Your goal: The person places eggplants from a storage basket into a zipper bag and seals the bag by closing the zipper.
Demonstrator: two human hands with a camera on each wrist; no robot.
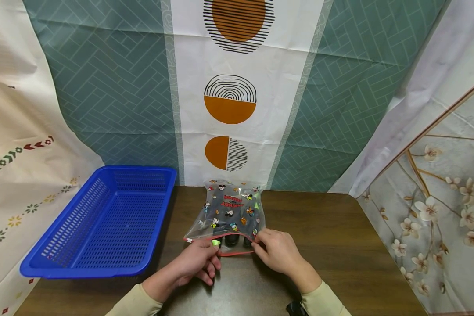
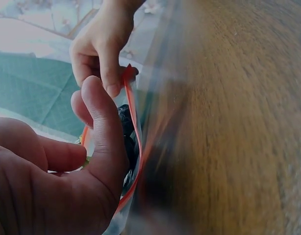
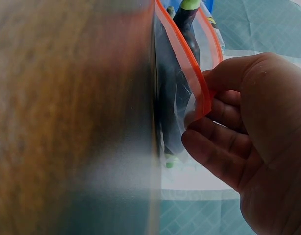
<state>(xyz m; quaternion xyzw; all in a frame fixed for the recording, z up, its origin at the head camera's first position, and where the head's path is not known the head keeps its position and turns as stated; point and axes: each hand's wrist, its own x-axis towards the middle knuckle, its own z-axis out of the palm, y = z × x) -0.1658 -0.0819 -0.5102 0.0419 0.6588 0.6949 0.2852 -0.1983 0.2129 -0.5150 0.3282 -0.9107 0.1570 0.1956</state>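
A clear zip bag (image 1: pixel 237 215) with cartoon prints lies on the table, its red-edged mouth toward me and gaping. Inside are several dark, glossy, long things (image 1: pixel 231 240) with light green ends, which look like eggplants. With thumb and fingers, my right hand (image 1: pixel 278 252) pinches the right corner of the bag's red zip strip (image 3: pixel 192 61). My left hand (image 1: pixel 193 263) is at the left part of the mouth, thumb and fingers around a light green end (image 1: pixel 216 242). Whether it pinches that end or the bag's edge is hidden. Its other fingers are loosely bent.
A blue perforated basket (image 1: pixel 118 228) stands on the left of the brown wooden table (image 1: pixel 324 228). Patterned cloths hang behind the table (image 1: pixel 229 123) and on both sides. A dark band (image 1: pixel 296 308) is near the right wrist.
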